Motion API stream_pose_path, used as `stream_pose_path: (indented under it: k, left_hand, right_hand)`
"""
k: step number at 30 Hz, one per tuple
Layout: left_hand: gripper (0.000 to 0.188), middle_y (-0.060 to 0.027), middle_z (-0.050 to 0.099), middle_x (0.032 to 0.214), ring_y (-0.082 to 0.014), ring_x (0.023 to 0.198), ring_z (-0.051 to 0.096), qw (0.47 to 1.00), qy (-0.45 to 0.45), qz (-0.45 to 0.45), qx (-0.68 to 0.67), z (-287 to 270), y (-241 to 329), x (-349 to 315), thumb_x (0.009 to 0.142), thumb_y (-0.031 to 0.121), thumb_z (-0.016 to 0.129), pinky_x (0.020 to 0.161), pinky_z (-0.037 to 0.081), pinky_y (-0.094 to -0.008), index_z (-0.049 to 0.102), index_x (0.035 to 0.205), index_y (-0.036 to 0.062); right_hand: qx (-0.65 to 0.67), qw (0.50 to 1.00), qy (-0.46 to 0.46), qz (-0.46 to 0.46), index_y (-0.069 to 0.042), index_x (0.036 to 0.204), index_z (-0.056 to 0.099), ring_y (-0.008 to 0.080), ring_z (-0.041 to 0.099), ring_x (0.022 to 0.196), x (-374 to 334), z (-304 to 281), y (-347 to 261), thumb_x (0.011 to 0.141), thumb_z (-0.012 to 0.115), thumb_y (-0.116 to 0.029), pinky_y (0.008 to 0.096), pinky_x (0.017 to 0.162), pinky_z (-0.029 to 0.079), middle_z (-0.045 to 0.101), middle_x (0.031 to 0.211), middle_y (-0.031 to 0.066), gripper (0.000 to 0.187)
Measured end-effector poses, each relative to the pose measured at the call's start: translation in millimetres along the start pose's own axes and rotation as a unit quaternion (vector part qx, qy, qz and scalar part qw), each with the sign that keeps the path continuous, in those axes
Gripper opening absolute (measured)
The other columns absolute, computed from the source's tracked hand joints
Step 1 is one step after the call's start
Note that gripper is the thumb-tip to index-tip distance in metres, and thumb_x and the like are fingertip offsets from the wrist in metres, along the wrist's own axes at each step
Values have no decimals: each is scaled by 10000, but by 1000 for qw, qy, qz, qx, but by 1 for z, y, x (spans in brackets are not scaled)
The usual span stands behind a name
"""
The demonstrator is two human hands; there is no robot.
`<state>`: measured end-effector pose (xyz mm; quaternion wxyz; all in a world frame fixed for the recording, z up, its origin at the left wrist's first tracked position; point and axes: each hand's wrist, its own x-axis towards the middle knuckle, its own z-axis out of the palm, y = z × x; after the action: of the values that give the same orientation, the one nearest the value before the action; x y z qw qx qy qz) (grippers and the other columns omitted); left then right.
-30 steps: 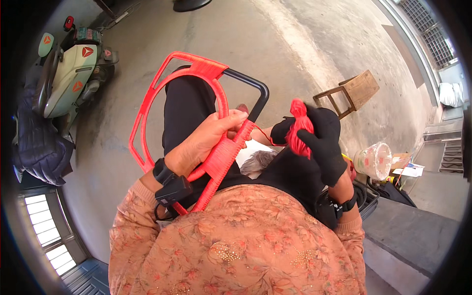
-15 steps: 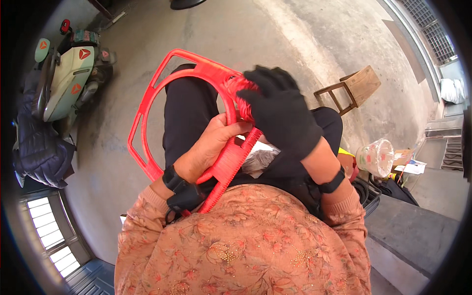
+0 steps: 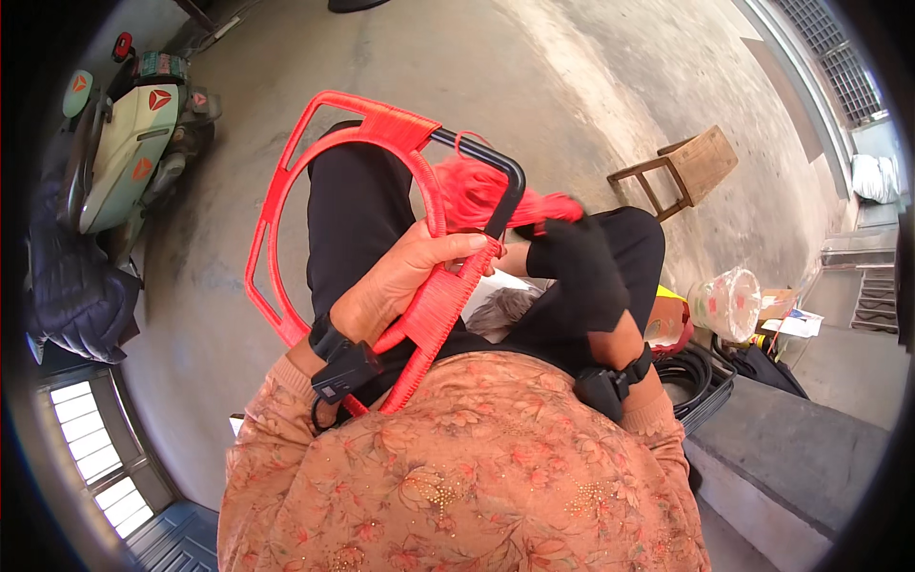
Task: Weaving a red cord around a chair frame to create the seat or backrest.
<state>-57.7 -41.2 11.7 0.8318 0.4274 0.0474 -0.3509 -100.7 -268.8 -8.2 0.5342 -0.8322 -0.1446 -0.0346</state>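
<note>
A frame wound with red cord (image 3: pixel 440 310), with a ring inside it, tilts over my lap. Bare black tube (image 3: pixel 507 191) shows at its upper right corner. My bare left hand (image 3: pixel 405 267) is closed on the lower right wrapped bar, thumb on top near where the wrapping stops. My right hand (image 3: pixel 586 272), in a black glove and blurred, grips the right end of a bundle of red cord (image 3: pixel 467 191). That bundle runs beneath the black tube, part inside the frame and part outside. A thin loop of cord stands over the tube's upper side.
A small wooden stool (image 3: pixel 701 176) lies on the concrete floor to the right. A scooter (image 3: pixel 133 157) with a dark padded cover stands at left. Beside my right knee are a plastic-wrapped tub (image 3: pixel 726 305), black coiled hose (image 3: pixel 691 367) and a grey ledge (image 3: pixel 791 443).
My right hand has moved down and right, off the frame's corner, drawing the cord bundle out sideways. The black tube now shows. The frame has shifted slightly left, with my left hand still holding it.
</note>
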Motion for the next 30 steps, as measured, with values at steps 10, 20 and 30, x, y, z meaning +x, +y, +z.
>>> stream_pose_path:
  k: [10, 20, 30]
  left_hand:
    - [188, -79, 655, 866, -158, 778, 650, 999, 42, -19, 7, -18, 0, -1, 858, 73, 642, 734, 537, -270, 561, 1022, 30]
    - [167, -88, 657, 843, -153, 736, 644, 998, 60, -23, -1, -20, 1, -4, 857, 67, 636, 698, 538, -258, 566, 1002, 22]
    - [131, -10, 638, 824, -45, 651, 540, 996, 61, -2, 59, -6, 7, -8, 858, 100, 654, 580, 454, -180, 589, 961, 53]
  right_hand:
    - [600, 780, 128, 123, -32, 1233, 504, 171, 550, 754, -53, -113, 13, 854, 562, -506, 294, 674, 458, 585, 955, 50, 610]
    - [116, 946, 177, 246, 4, 1293, 506, 205, 557, 1102, -110, -119, 55, 903, 524, -152, 323, 972, 426, 572, 1247, 100, 420]
    - [382, 881, -63, 271, 0, 1014, 600, 99, 573, 727, 38, 22, 3, 896, 613, -199, 235, 682, 465, 652, 893, 69, 232]
